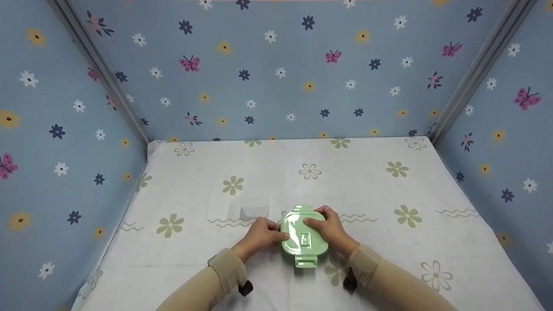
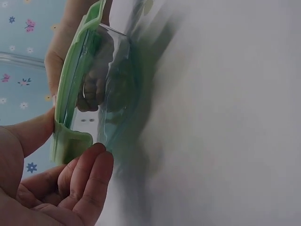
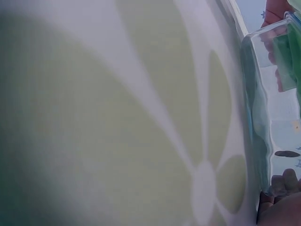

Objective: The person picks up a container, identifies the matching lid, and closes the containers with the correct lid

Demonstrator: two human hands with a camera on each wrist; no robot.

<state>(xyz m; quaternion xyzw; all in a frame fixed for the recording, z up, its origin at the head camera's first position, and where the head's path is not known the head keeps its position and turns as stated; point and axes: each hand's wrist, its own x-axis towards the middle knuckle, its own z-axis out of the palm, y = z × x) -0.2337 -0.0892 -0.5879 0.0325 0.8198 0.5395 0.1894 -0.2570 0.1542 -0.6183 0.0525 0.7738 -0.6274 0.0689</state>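
Observation:
A clear food container [image 2: 117, 84] with a light green latched lid [image 1: 304, 237] is held between both hands, just above or on the table. My left hand [image 1: 261, 235] grips its left side. In the left wrist view, the left thumb presses the lid's edge while curled fingers [image 2: 91, 181] sit by a green side latch [image 2: 73, 145]. My right hand [image 1: 330, 226] holds the right side, thumb on top of the lid. Only part of the right hand [image 3: 282, 212] shows at the lower corner of the right wrist view. The near latch [image 1: 306, 262] sticks outward.
A pale see-through item [image 1: 255, 213] lies on the table beyond the left hand; its kind is unclear. White flower-print cloth [image 1: 363, 181] covers the table. Blue patterned walls [image 1: 276, 56] with grey corner posts [image 1: 479, 69] enclose three sides.

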